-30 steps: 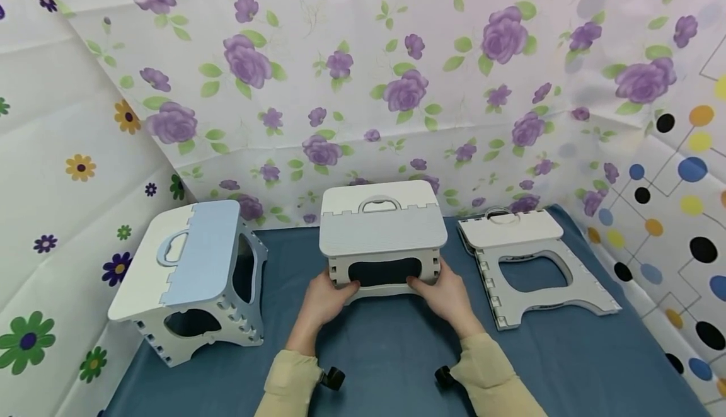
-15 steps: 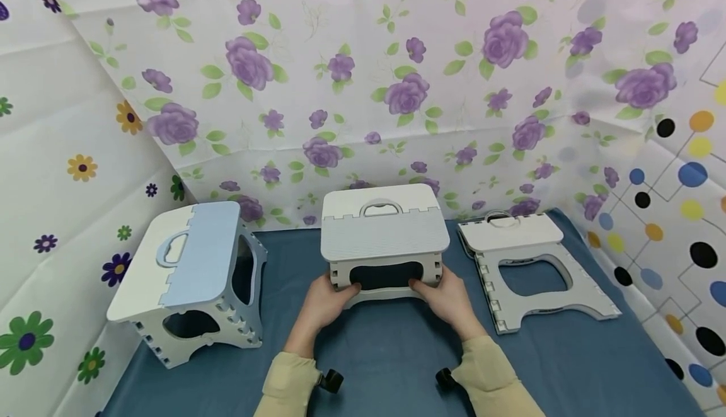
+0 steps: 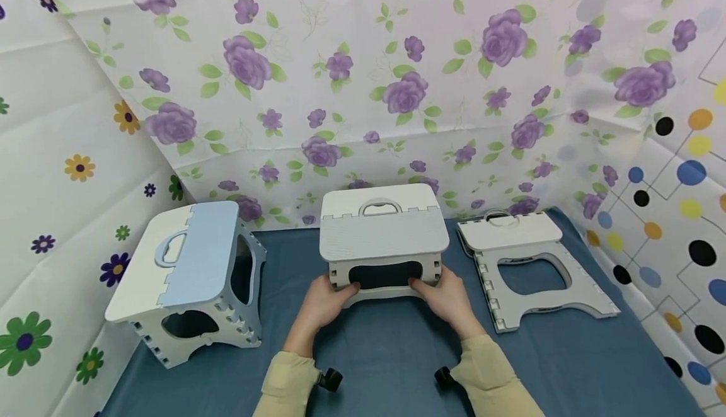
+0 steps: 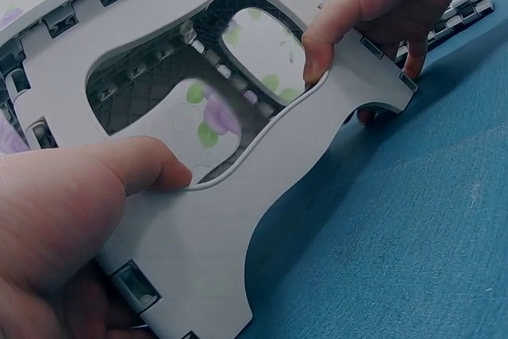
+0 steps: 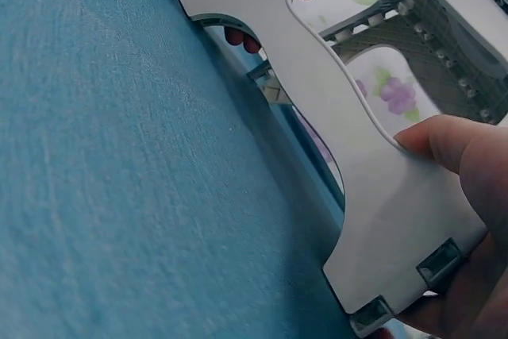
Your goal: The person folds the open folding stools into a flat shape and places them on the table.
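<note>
An unfolded folding step stool [image 3: 382,237], white and light grey with an oval carry handle, stands upright in the middle. My left hand [image 3: 321,303] grips the left side of its near leg panel [image 4: 294,132]. On the right side of that panel my right hand [image 3: 448,300] holds on the same way. Both thumbs hook over the lower edge of the panel's cut-out, while the other fingers wrap behind its outer edges, partly hidden. The wrist views show the panel's feet close over the blue cloth.
An unfolded white and light-blue step stool [image 3: 212,253] stands at the left. To the right, a folded-flat white stool [image 3: 510,231] lies on the blue cloth [image 3: 391,366]. A flowered curtain [image 3: 363,89] closes off the back, with patterned sheets at both sides.
The middle stool's top has dropped slightly in the head view, its near edge now a little lower. Both hands keep their grip, and the other stools stay put.
</note>
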Demonstrator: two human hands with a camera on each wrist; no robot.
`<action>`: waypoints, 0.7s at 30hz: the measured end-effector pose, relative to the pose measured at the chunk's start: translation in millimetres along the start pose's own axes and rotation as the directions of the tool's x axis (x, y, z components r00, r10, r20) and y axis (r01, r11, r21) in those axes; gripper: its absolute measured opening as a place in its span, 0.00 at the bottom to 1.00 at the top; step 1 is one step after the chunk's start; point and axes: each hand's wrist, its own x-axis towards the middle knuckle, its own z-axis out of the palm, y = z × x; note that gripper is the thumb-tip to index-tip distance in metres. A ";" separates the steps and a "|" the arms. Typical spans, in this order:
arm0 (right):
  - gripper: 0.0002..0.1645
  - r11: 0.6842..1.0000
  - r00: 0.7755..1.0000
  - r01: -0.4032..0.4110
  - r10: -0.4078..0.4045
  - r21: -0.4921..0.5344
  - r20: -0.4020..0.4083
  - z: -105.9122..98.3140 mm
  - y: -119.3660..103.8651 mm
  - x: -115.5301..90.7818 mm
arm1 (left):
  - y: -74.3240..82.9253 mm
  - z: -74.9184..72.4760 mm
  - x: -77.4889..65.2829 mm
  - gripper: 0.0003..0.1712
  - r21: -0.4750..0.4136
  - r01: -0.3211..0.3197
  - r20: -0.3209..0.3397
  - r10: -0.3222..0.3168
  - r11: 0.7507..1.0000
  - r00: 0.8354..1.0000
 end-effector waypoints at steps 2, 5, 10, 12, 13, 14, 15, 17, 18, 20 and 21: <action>0.32 1.000 1.000 -0.003 0.003 0.011 0.001 0.2 -0.1 -0.4 | -0.4 -0.1 -0.3 0.41 -0.010 0.001 0.002 -0.001 1.000 1.000; 0.30 1.000 1.000 -0.008 0.008 0.025 0.002 0.6 -0.2 -0.6 | -0.6 0.0 -0.4 0.43 -0.017 0.002 0.004 -0.002 1.000 1.000; 0.31 0.999 1.000 -0.011 0.011 0.040 0.007 0.9 -1.2 -0.2 | -0.1 -0.6 0.0 0.42 -0.015 0.006 0.014 -0.006 1.000 1.000; 0.30 0.999 1.000 -0.013 0.012 0.044 0.008 1.1 -1.2 -0.1 | -0.1 -1.0 -0.2 0.42 -0.013 0.004 0.017 -0.004 1.000 1.000; 0.30 0.999 1.000 -0.013 0.013 0.045 0.010 1.0 -1.2 -0.3 | -0.2 -1.1 -0.3 0.42 -0.011 0.004 0.019 -0.003 1.000 1.000; 0.30 0.999 1.000 -0.014 0.014 0.045 0.011 1.0 -1.1 -0.2 | -0.2 -1.4 -0.3 0.42 -0.011 0.002 0.021 -0.002 1.000 1.000; 0.30 0.999 1.000 -0.013 0.012 0.045 0.013 1.0 -0.7 -0.3 | -0.2 -1.6 -0.4 0.42 -0.008 0.001 0.023 -0.001 1.000 1.000; 0.31 0.999 1.000 -0.013 0.012 0.042 0.016 0.7 -0.3 -0.2 | -0.3 -2.2 -0.4 0.41 -0.005 0.003 0.030 -0.003 1.000 1.000; 0.32 0.999 1.000 -0.016 0.015 0.042 0.018 0.6 -0.2 -0.1 | 0.1 -2.7 -0.3 0.41 -0.006 0.003 0.034 -0.003 1.000 0.999; 0.34 0.999 0.999 -0.020 0.019 0.043 0.027 0.3 0.2 0.2 | 0.7 -3.7 -0.2 0.42 -0.009 0.005 0.044 -0.005 1.000 0.999; 0.35 0.999 0.999 -0.022 0.021 0.040 0.031 0.2 0.3 0.3 | 1.1 -4.2 -0.3 0.43 -0.006 0.006 0.048 -0.006 1.000 0.999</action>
